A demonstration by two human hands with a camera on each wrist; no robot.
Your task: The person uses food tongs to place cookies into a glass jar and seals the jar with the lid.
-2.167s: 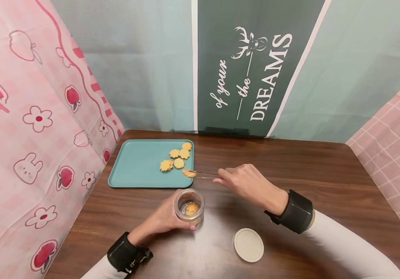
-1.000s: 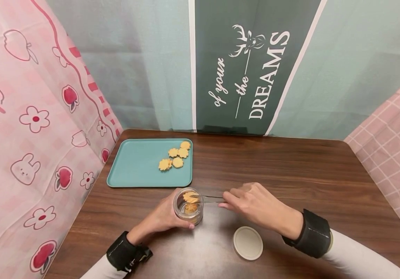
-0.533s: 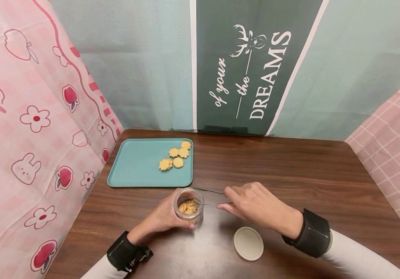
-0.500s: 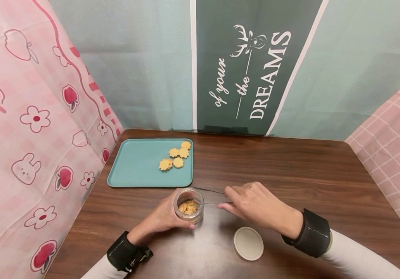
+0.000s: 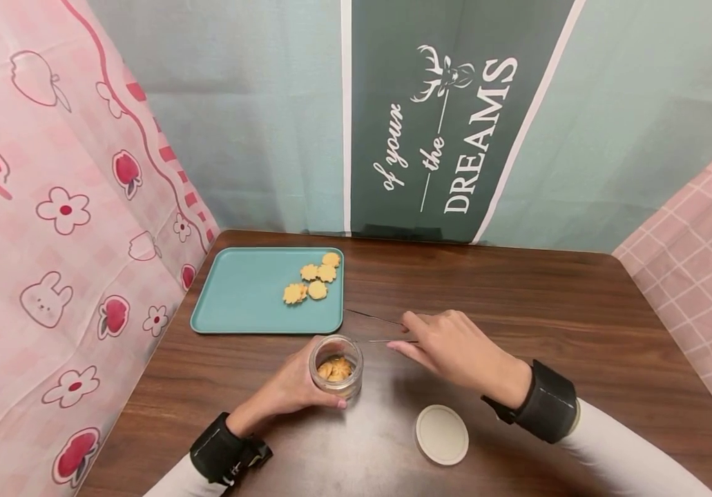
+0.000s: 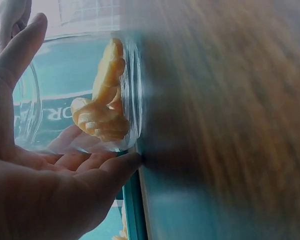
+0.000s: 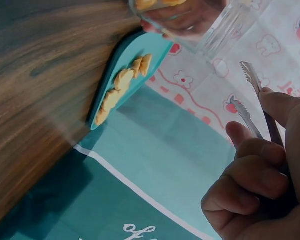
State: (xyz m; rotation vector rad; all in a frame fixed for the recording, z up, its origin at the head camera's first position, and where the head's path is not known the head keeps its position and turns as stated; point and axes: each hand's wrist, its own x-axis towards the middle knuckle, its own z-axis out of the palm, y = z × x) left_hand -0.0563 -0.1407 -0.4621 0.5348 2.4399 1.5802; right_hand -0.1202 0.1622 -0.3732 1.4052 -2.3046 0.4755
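Observation:
My left hand (image 5: 293, 381) grips a clear jar (image 5: 335, 395) that stands open-topped on the wooden table. Cookies (image 6: 106, 107) lie at the bottom of the jar, seen through its wall in the left wrist view. My right hand (image 5: 455, 348) holds metal tongs (image 7: 255, 95) with serrated tips. The tongs are spread, with nothing between their tips, and hover between the jar and the tray. Several flower-shaped cookies (image 5: 317, 290) rest on the right part of the teal tray (image 5: 240, 297).
A round whitish lid (image 5: 442, 435) lies on the table (image 5: 517, 304) in front of my right hand. Printed cloths hang at the back and both sides, such as the pink curtain (image 5: 82, 235) at left.
The tongs carried a cookie from the tray into the jar and let it go. Since then, my right hand has lifted the spread tongs out, away from the jar. My left hand stayed put.

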